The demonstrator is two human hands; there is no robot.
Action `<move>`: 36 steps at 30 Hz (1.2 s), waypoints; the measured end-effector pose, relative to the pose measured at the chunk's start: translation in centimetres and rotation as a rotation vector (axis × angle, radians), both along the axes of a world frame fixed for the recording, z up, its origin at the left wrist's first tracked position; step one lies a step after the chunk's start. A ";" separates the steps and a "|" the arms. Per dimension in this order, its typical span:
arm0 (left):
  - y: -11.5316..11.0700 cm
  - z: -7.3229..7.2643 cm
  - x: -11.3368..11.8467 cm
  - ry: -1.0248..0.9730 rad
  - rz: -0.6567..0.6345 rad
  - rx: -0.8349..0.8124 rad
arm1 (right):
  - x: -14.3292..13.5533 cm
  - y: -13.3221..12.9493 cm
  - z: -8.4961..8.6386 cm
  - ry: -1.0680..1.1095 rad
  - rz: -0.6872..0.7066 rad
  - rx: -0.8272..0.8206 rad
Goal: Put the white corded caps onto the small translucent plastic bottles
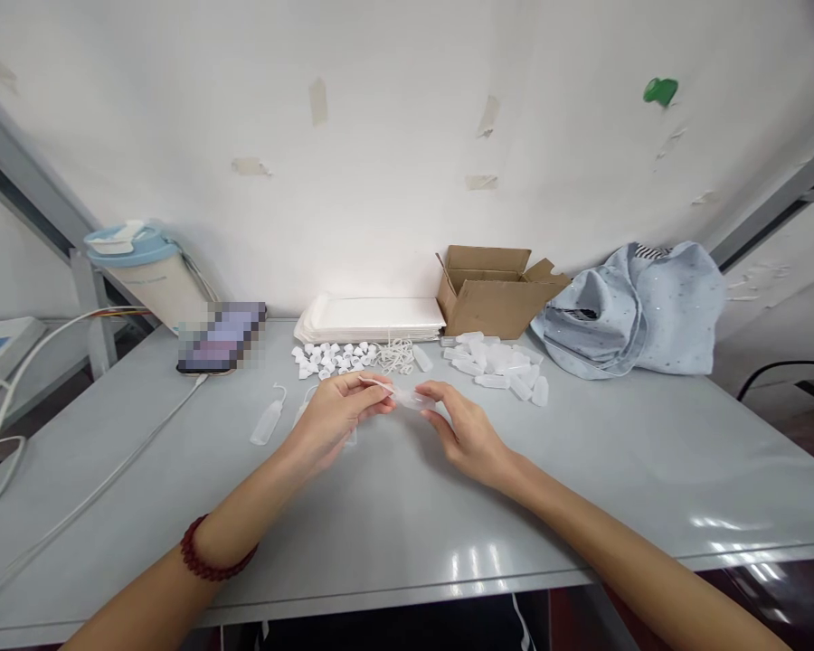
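Between my two hands, above the middle of the grey table, is a small translucent bottle (pixel 413 399). My right hand (pixel 467 432) pinches its right end. My left hand (pixel 339 411), with a dark red beaded bracelet at the wrist, closes its fingertips at the bottle's left end on a thin white strand (pixel 378 383). Another bottle with a looped cord (pixel 268 422) lies left of my left hand, and more are partly hidden behind that hand. White caps (pixel 332 358), a heap of white cords (pixel 396 355) and a pile of translucent bottles (pixel 498 360) lie beyond my hands.
A stack of white sheets or envelopes (pixel 380 315) and an open cardboard box (pixel 492 303) stand by the wall. At the left are a tumbler (pixel 156 280) and a phone (pixel 223 339) with its cable. Light blue cloth (pixel 638 312) lies at the right.
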State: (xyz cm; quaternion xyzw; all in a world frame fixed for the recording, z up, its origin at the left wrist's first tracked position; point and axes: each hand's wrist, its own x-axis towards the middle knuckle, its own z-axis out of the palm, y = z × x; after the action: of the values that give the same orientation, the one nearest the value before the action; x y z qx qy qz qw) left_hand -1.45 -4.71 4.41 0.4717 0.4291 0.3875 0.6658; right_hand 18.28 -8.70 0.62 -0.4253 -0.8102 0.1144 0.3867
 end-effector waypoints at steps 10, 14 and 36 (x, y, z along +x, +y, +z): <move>-0.5 0.0 0.3 -0.003 -0.097 0.032 | -0.5 -0.6 0.5 0.011 0.056 -0.035; -0.8 0.4 0.5 0.064 -0.120 0.159 | -0.5 -0.6 0.6 0.025 0.075 -0.033; -1.2 0.3 0.6 0.370 -0.194 0.514 | -0.9 -1.2 1.8 0.564 0.184 -0.551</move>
State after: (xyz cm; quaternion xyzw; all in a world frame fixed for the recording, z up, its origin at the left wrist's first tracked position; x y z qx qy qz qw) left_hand -0.84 -5.87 4.69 0.7254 0.3837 0.3256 0.4696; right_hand 17.36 -9.89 2.43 -0.3906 -0.6462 0.4737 0.4533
